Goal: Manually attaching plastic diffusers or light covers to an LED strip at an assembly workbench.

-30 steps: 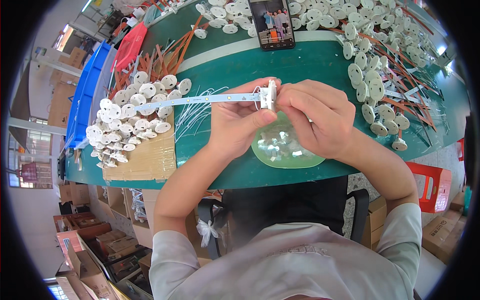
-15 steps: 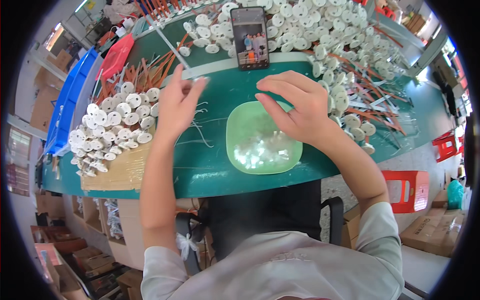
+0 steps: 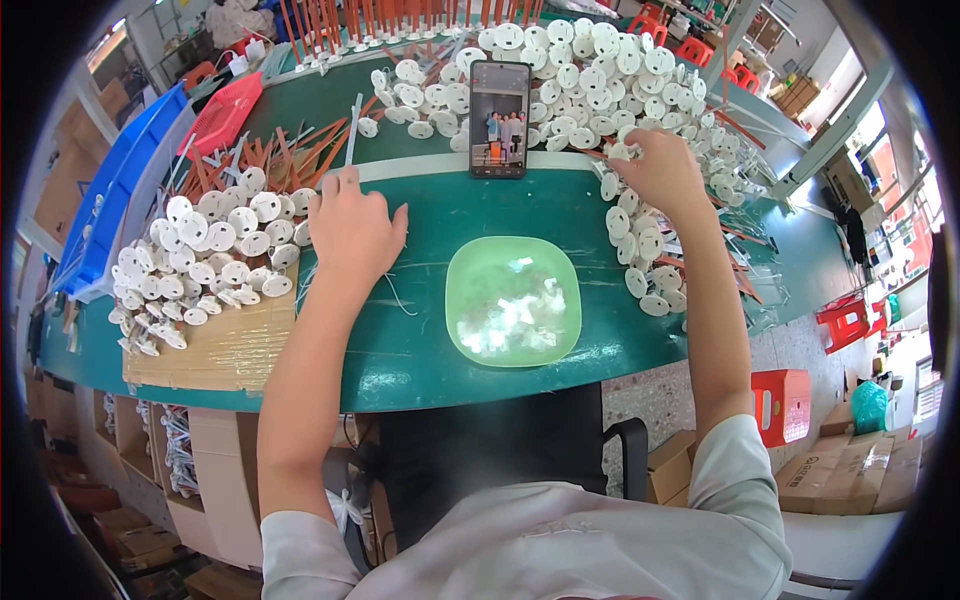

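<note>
My left hand [image 3: 352, 232] is over the table's left side, back upward, with its fingers curled and thumb out to the right. A narrow pale grey strip [image 3: 353, 130] runs away from its fingertips; the grip itself is hidden under the hand. My right hand [image 3: 662, 172] reaches into the large heap of round white discs [image 3: 590, 75] at the back right. Its thumb and fingers close around a white disc [image 3: 628, 150] at the heap's edge. Between my arms, a light green bowl [image 3: 468, 270] contains small shiny, clear-whitish pieces.
A phone [image 3: 499, 120] stands upright at the back centre. More discs with brown strips [image 3: 205, 240] lie on cardboard [image 3: 215, 350] at the left, beside a red basket [image 3: 222, 115] and blue bin [image 3: 125, 190]. Thin white ties [image 3: 400, 290] lie near my left wrist.
My right hand has moved from above the bowl out to the disc heap at the right. The left hand has turned back-up and come slightly nearer; the grey strip now points more straight away.
</note>
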{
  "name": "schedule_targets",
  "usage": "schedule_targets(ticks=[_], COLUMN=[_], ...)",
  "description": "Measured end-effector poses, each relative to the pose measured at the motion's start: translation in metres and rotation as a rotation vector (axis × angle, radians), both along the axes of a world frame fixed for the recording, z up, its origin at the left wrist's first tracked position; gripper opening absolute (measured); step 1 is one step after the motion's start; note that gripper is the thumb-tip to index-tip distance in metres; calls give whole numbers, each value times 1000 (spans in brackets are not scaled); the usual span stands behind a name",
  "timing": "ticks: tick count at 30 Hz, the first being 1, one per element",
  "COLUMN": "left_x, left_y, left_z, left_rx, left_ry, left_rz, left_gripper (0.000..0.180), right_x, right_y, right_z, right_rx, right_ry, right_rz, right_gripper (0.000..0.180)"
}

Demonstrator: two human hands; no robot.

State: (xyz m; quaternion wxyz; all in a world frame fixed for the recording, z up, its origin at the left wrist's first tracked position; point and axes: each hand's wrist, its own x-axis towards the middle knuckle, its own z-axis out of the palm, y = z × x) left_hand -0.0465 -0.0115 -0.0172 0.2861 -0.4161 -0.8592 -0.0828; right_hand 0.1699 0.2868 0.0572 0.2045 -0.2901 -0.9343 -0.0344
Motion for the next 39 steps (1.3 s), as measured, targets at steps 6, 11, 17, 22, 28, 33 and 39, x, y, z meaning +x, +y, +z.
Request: schedule_targets(ticks=[6, 11, 17, 22, 28, 33, 39], left_x=[-2, 7, 8, 27, 49, 64, 75], left_y=[1, 4, 5, 11, 13, 6, 8], left_z=[-7, -3, -7, 7, 2, -2, 10], left_rx=[105, 74, 188, 544, 647, 649, 603], left_ry=[39, -30, -18, -287, -1154, -1696, -1761], left_rz=[-146, -195, -297, -695, -948, -1229, -1149], left_gripper=[31, 31, 26, 14, 49, 87, 80], right_x=[-35, -58, -61, -49, -47, -53, -45], right_y=[1, -9, -12, -60, -128, -144, -116], right_z=[-1, -8, -6, -4, -28, -46, -64], right_rx=[121, 168, 340, 405, 80, -74, 171], right_ry=[-236, -539, -185, 535, 795, 817, 753], right_rz=[-66, -232, -180, 232, 862, 1021, 1104], right_gripper=[40, 34, 26, 22, 30, 35, 45])
